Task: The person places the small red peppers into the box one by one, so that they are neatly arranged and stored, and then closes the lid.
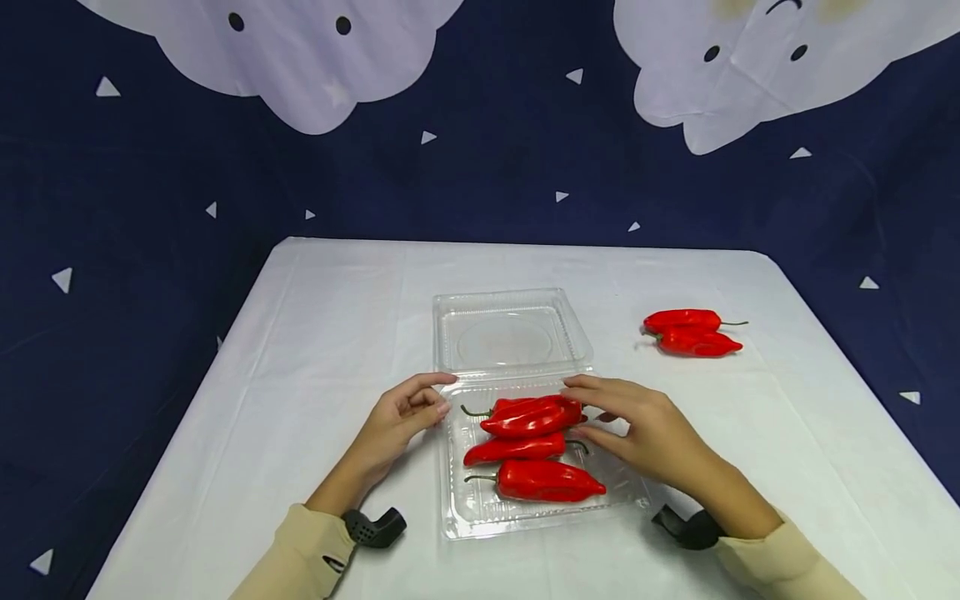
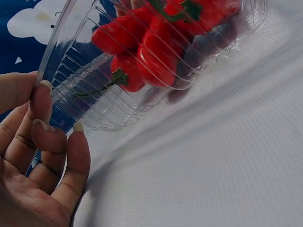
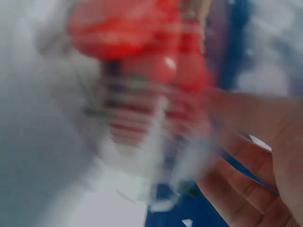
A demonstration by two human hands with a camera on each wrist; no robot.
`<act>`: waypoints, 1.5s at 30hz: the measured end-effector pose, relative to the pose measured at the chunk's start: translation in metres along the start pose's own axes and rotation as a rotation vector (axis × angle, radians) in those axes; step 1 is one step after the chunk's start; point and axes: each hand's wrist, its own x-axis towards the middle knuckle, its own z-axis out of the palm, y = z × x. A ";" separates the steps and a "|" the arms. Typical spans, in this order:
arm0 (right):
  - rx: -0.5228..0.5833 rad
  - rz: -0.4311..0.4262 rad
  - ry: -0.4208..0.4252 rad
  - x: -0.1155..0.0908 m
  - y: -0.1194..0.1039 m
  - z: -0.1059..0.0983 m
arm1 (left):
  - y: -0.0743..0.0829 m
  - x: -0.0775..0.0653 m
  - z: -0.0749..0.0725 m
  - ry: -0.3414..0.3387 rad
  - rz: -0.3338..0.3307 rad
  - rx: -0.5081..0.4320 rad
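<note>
A clear plastic clamshell container (image 1: 467, 521) lies unfolded on the table, its lid (image 1: 510, 304) laid back on the far side. Several red peppers (image 1: 551, 481) with green stems lie crosswise in its base. My left hand (image 1: 390, 427) pinches the left rim of the container between thumb and index finger, as the left wrist view shows. Over the right ends of the far peppers is my right hand (image 1: 645, 425), thumb and fingers apart. The right wrist view is blurred, so whether that hand touches a pepper (image 3: 151, 71) is hard to tell.
Two more red peppers (image 1: 697, 342) lie together on the white tablecloth (image 1: 345, 333), to the right of the lid. A dark blue cloth (image 1: 495, 183) with clouds and triangles hangs behind the table. Black devices (image 1: 375, 528) are strapped to both wrists.
</note>
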 end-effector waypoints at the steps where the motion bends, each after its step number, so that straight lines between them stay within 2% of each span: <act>1: 0.003 -0.013 0.023 0.000 0.000 -0.005 | 0.000 0.000 0.000 -0.001 0.001 0.001; 4: 0.011 -0.051 0.130 -0.001 0.007 -0.025 | 0.001 0.000 0.000 -0.001 0.000 0.001; 6: 0.031 -0.043 0.211 -0.001 0.018 -0.040 | 0.002 0.000 0.000 0.000 0.001 -0.001; 9: 0.095 0.049 0.295 -0.006 0.038 -0.062 | 0.001 0.000 0.000 0.004 -0.005 0.001; 12: 0.162 0.206 0.347 -0.016 0.061 -0.082 | 0.000 0.000 0.000 0.001 -0.004 0.005; 15: 0.184 0.378 0.363 -0.028 0.086 -0.098 | 0.000 0.000 0.000 -0.001 0.003 0.006; 18: 0.178 0.548 0.339 -0.041 0.115 -0.104 | 0.001 0.000 -0.001 0.001 0.005 0.005; 23: 0.167 0.775 0.284 -0.066 0.155 -0.101 | 0.001 0.000 -0.001 0.000 -0.003 0.006; 26: 0.179 0.875 0.252 -0.079 0.171 -0.096 | 0.001 0.000 -0.001 0.000 -0.007 0.005; 29: 0.236 0.911 0.258 -0.089 0.184 -0.089 | 0.001 0.000 0.000 -0.001 -0.008 0.005; 32: 0.317 0.901 0.283 -0.094 0.194 -0.080 | 0.000 0.000 0.000 -0.005 -0.004 0.005; 35: 0.396 0.875 0.305 -0.095 0.200 -0.073 | -0.001 0.001 0.000 -0.009 0.002 0.002; 39: 0.503 0.873 0.375 -0.093 0.206 -0.067 | -0.001 0.002 0.000 -0.019 0.004 -0.003; 41: 0.523 0.886 0.391 -0.091 0.208 -0.066 | 0.000 0.002 0.000 -0.023 0.003 0.001; 45: 0.459 0.918 0.328 -0.092 0.213 -0.064 | 0.000 0.002 0.000 -0.016 -0.004 0.000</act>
